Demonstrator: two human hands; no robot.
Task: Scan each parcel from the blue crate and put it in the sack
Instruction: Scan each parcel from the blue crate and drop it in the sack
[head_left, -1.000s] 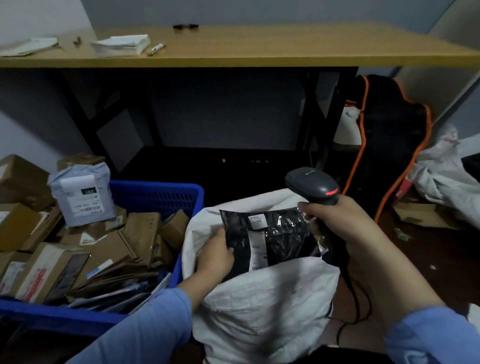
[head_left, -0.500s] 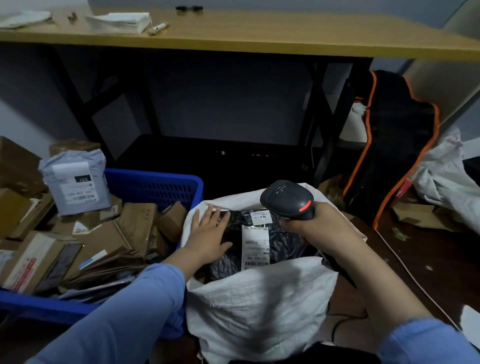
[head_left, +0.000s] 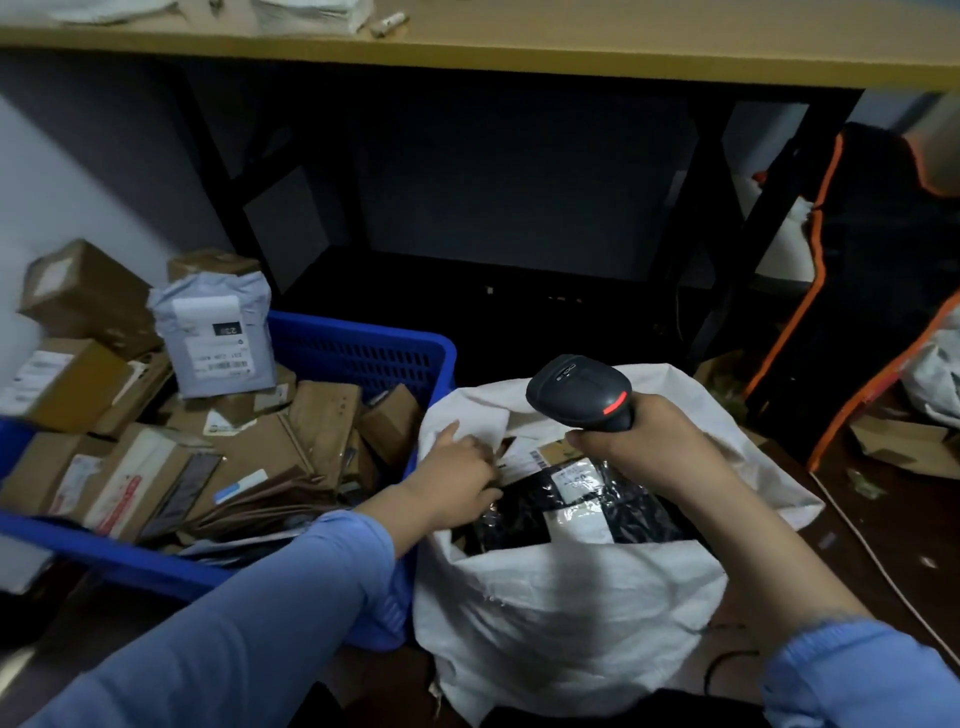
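The white woven sack (head_left: 571, 613) stands open in front of me. A black plastic parcel (head_left: 587, 512) with a white label lies in its mouth on top of other parcels. My left hand (head_left: 457, 478) reaches into the left side of the sack mouth, its fingers touching the fabric rim and the parcels there. My right hand (head_left: 649, 447) grips a black barcode scanner (head_left: 579, 389) with a red light, held just above the sack. To the left, the blue crate (head_left: 363, 338) is heaped with brown cardboard parcels (head_left: 156, 467) and a grey poly mailer (head_left: 218, 332).
A wooden tabletop (head_left: 571, 47) on black legs spans the back, with papers on it. A black bag with orange trim (head_left: 857, 286) leans at the right, beside another white sack (head_left: 935, 374). A cable (head_left: 872, 545) runs over the dark floor.
My left hand has let go of the black parcel, which now lies inside the sack, and has moved to the sack's left rim. The scanner has stayed above the sack.
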